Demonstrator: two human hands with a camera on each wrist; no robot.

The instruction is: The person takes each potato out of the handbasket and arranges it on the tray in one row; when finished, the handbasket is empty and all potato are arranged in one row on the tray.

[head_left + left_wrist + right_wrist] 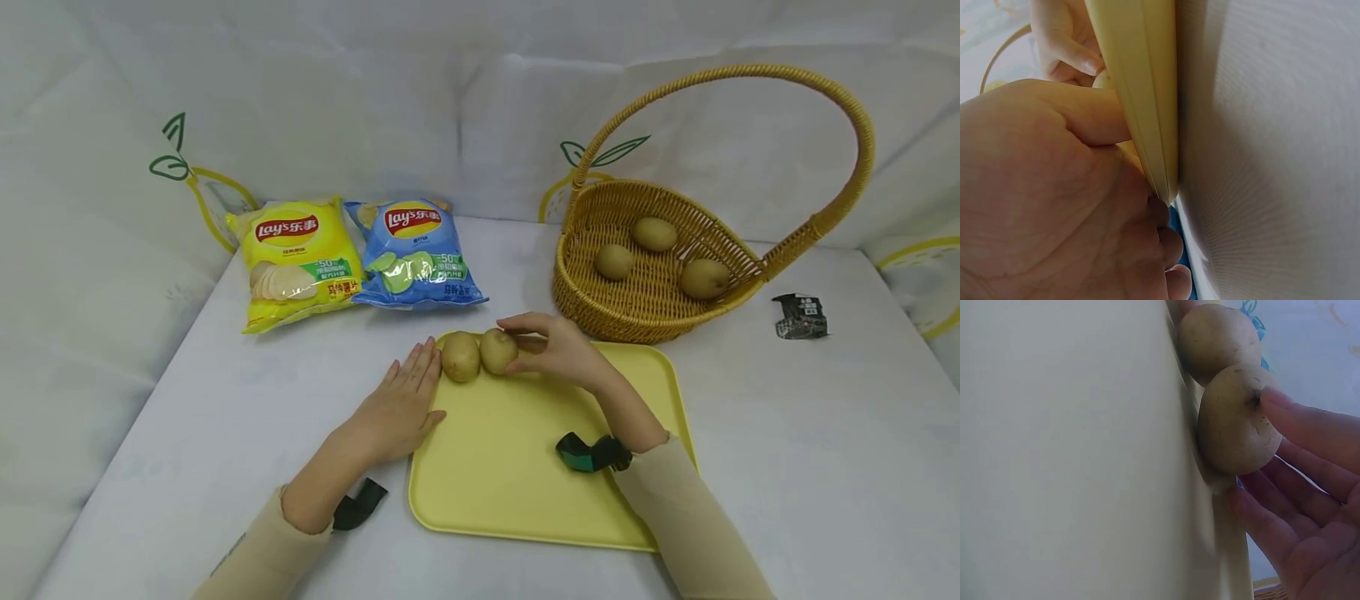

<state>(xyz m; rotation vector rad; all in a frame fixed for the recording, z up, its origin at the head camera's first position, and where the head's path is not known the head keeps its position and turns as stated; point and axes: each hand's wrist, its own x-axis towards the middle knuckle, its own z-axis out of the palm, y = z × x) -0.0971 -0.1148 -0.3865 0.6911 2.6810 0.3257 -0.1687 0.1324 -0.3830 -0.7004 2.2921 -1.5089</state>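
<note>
You wear 2 beige sleeves: your left sleeve (266,550) bears a small dark marking along its outer side, too small to read, and your right sleeve (686,517) looks plain. Each ends in a soft, thick cuff. At your 2 wrists sit curved black pieces: the left piece (362,505) looks all black, the right piece (604,454) shows a green patch (576,458).

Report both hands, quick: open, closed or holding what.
Left hand: open, fingers straight, at the left edge of the yellow tray.
Right hand: holding the right potato of the pair on the tray.
</note>
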